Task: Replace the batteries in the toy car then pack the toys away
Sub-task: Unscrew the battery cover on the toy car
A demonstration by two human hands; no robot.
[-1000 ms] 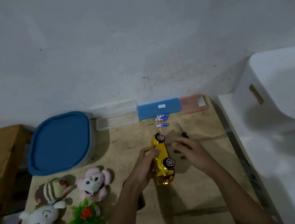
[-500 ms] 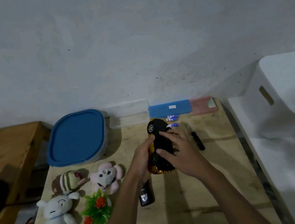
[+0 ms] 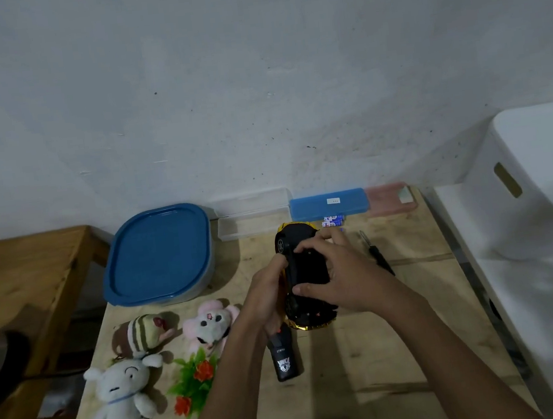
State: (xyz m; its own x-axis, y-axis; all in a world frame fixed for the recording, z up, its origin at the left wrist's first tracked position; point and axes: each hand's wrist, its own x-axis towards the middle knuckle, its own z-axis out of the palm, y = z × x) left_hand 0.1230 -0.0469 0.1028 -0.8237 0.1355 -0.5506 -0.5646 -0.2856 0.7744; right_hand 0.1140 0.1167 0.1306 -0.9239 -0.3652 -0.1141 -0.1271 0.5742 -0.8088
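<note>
left grip: left hand (image 3: 266,293) curled round toy car (image 3: 304,270), left side
right grip: right hand (image 3: 346,273) fingers and thumb clamp black underside
car: upside down, mid table (image 3: 371,353), batteries (image 3: 333,220) just behind
writing: remote (image 3: 285,358) logo, text unreadable

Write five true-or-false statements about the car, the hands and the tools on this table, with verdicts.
1. The toy car lies underside up. True.
2. The left hand and the right hand both hold it. True.
3. The right hand grips a tool. False: the screwdriver lies on the table, right of the car.
4. The blue container is open. False: its lid is on.
5. The remote control lies on the table. True.
</note>
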